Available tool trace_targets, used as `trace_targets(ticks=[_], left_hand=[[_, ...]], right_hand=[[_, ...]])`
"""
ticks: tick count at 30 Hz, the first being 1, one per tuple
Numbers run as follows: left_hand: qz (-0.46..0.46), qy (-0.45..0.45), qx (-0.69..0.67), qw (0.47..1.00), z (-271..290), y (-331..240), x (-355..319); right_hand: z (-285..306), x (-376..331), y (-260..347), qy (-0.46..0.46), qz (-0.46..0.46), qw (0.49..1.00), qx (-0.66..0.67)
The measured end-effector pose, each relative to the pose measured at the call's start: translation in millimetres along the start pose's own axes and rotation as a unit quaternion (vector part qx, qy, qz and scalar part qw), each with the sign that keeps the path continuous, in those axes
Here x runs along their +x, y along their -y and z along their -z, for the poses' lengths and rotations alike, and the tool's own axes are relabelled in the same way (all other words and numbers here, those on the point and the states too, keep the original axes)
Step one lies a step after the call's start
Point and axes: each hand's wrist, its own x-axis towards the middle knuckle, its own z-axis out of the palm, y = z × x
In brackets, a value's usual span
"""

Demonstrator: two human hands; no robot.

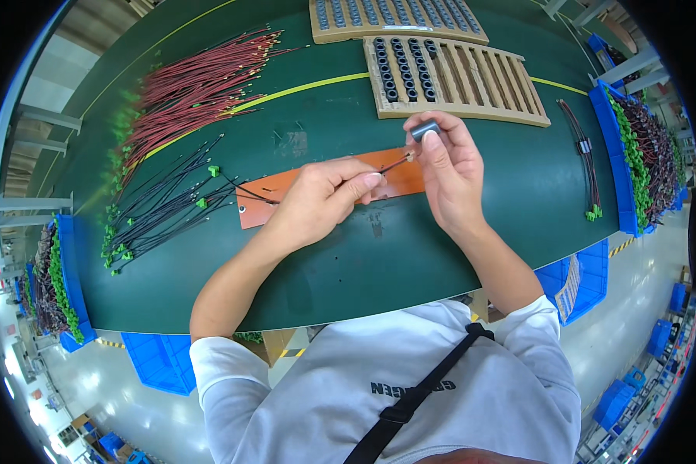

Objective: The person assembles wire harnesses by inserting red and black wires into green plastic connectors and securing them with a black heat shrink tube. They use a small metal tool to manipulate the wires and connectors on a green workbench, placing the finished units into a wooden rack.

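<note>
Between the thumb and fingers of my right hand (455, 172) is a dark grey cylindrical ferrite core (424, 130), tilted. My left hand (323, 198) pinches a few thin dark and reddish wires (395, 165); their pale tips reach toward the right palm, below the core. The wires stay outside the core, as far as I can see. A black wire (249, 192) trails from the left hand toward a green connector (214, 170). Under both hands lies an orange strip (286, 184) on the green table, partly covered by them.
Red wires (201, 85) and black wires (170, 209) with green connectors lie at left. Cardboard trays (472, 81) (398, 32) hold rows of cores at the back. A finished-looking wire bundle through a core (584, 145) rests at right, beside a full blue bin (622, 155).
</note>
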Motion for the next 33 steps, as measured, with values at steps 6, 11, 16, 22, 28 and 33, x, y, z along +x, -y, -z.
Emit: trace_targets(ticks=[6,11,16,22,28,33], left_hand=[[-0.058,-0.064,0.016,0.996,8,10,5],[-0.03,-0.06,0.01,0.998,10,8,4],[-0.021,-0.048,0.038,0.998,11,6,3],[-0.044,-0.057,0.037,0.997,6,6,2],[-0.027,-0.07,-0.038,0.996,0,2,1],[-0.025,-0.084,0.052,0.995,5,-4,3]], right_hand=[[-4,0,5,0.009,-0.018,0.999,0.036],[0,0,3,0.021,-0.031,0.999,0.018],[1,0,4,0.03,-0.044,0.999,0.013],[-2,-4,3,0.106,-0.104,0.989,0.016],[-15,-10,2,0.108,-0.161,0.977,0.085],[-11,-13,-7,0.09,-0.187,0.96,0.189]])
